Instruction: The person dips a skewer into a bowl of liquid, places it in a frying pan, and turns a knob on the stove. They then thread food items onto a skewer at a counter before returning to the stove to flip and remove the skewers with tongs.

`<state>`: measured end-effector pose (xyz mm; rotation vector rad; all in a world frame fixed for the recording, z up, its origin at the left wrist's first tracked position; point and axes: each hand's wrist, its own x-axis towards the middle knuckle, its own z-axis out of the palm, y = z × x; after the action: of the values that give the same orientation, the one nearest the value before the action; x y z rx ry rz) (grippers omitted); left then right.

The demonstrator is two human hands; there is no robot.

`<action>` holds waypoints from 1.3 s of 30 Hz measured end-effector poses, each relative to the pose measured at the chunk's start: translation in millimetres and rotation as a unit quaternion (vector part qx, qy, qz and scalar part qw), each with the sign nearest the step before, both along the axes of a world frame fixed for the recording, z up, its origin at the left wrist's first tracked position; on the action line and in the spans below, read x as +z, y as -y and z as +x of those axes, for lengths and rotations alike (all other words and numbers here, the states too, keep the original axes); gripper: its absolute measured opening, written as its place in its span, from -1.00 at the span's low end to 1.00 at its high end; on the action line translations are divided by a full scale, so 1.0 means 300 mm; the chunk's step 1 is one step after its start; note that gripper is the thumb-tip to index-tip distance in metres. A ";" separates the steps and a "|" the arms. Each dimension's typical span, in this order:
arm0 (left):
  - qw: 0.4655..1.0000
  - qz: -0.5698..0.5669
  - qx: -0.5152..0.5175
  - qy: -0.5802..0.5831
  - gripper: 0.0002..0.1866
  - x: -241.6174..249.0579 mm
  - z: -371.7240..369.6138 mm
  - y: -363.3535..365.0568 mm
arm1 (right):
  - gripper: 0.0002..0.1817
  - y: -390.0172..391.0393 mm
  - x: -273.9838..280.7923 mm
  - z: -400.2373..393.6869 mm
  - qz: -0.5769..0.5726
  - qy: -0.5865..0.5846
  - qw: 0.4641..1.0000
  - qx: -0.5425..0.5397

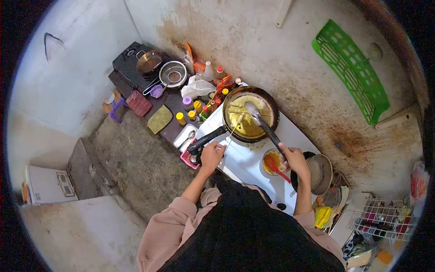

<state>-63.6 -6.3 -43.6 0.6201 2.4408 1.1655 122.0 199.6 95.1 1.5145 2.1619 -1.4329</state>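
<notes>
On the white stove top (244, 165), a dark frying pan (275, 97) holds yellow, lumpy food (244, 119) in pale liquid. My left hand (212, 156), beside the pan's black handle (207, 139), pinches a thin skewer (233, 132) that reaches over the food. In my right hand (295, 162) is a long-handled cooking spoon (267, 128), its grey rounded metal head lying over the food. A bowl (264, 166) with orange-yellow sauce and a red spoon (283, 176) sits just left of my right hand.
A pot (321, 174) stands right of my right wrist. Spice jars (181, 119), bottles (208, 71) and a strainer (173, 72) crowd the dark table at the back left. A green plastic rack (351, 68) hangs on the wall. A wire basket (383, 220) is at right.
</notes>
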 end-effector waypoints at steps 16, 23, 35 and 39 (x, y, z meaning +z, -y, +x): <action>0.989 0.033 -0.095 0.108 -0.65 -0.032 -0.015 0.028 | -0.34 0.009 0.074 -0.015 0.169 0.021 0.983 0.064; 0.961 0.020 -0.139 0.238 -0.66 -0.042 -0.045 0.008 | -0.32 0.047 0.080 -0.011 0.213 0.030 0.974 0.069; 0.861 0.124 -0.135 0.475 -0.74 -0.010 -0.082 -0.009 | -0.32 0.101 0.004 0.030 0.343 0.030 0.937 0.052; 0.859 0.129 -0.158 0.469 -0.71 0.075 -0.068 0.036 | -0.32 0.133 0.008 0.027 0.322 0.041 0.945 0.032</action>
<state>-84.1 -17.2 -21.1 0.3600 1.3201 1.2544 130.2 159.7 97.5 1.6076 2.7474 -0.6356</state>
